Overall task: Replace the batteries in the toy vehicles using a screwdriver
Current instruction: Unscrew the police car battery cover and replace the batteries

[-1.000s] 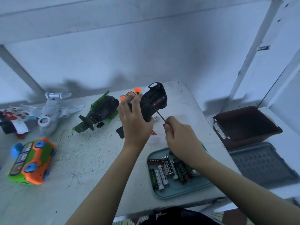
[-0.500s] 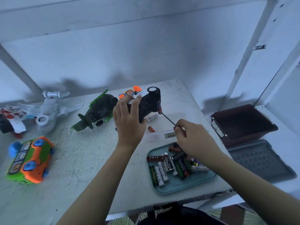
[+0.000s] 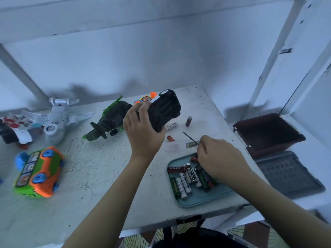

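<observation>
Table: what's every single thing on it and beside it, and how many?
black toy car: one, black, lifted above the table
screwdriver: one, dark shaft, tip touching nothing
tray: one, teal, table's near right corner
tray batteries: about ten, mixed colours, in tray
loose batteries: three, white and red, beyond tray
helicopter: one, green, mid-table
plane: one, white, far left
bus: one, orange-green, near left
red-white toy: one, left edge
small toy: one, orange, behind car
bin: one, brown, right of table
mat: one, grey, before bin
left hand: one, grips black toy car
right hand: one, grips screwdriver
</observation>
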